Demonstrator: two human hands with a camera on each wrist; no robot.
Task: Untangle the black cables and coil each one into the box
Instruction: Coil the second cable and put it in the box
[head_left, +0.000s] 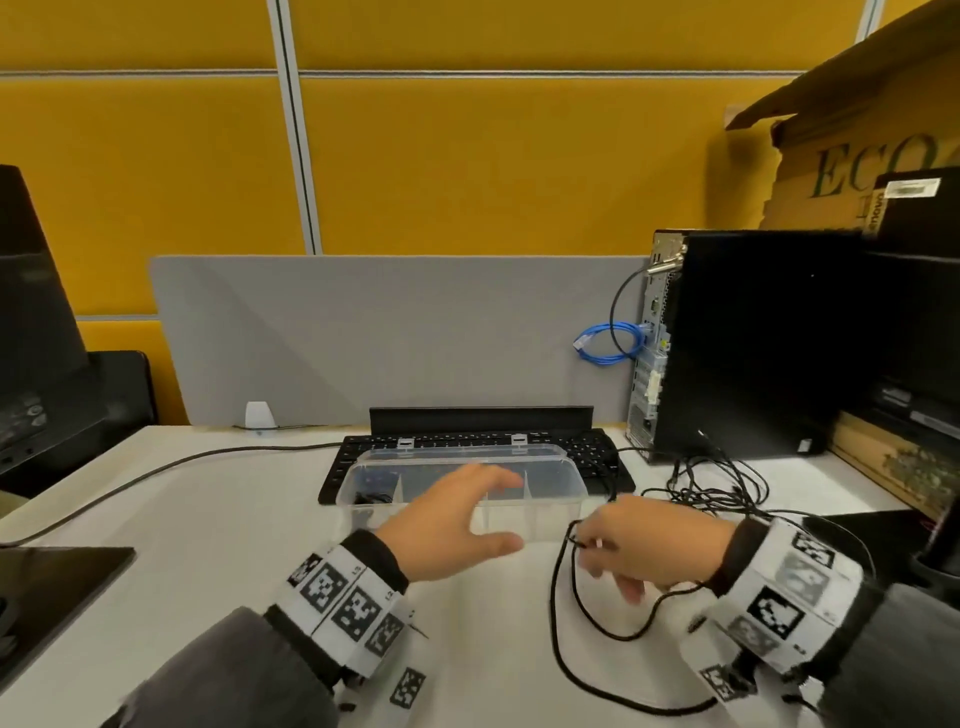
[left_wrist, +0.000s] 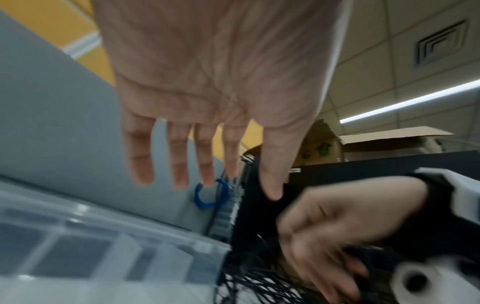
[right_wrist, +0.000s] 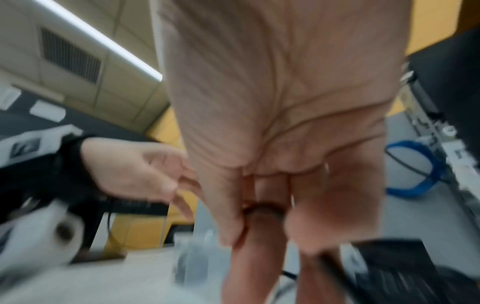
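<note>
A clear plastic box (head_left: 545, 501) with dividers stands on the white table in front of the keyboard. A coiled black cable (head_left: 371, 497) lies in its left compartment. My left hand (head_left: 467, 514) hovers open at the box's front wall, fingers spread (left_wrist: 179, 164), holding nothing. To the right of the box, my right hand (head_left: 597, 544) pinches a black cable (head_left: 558, 623) that loops down across the table toward me. In the right wrist view its curled fingers (right_wrist: 262, 224) hold the cable. A tangle of black cables (head_left: 711, 488) lies behind the right hand.
A black keyboard (head_left: 597, 457) sits behind the box, against a grey divider (head_left: 389, 332). A black PC tower (head_left: 753, 343) with a blue cable loop (head_left: 608, 343) stands at right, with cardboard boxes (head_left: 857, 130) behind it. A dark cable (head_left: 156, 473) crosses the left table; a dark pad (head_left: 52, 587) lies near left.
</note>
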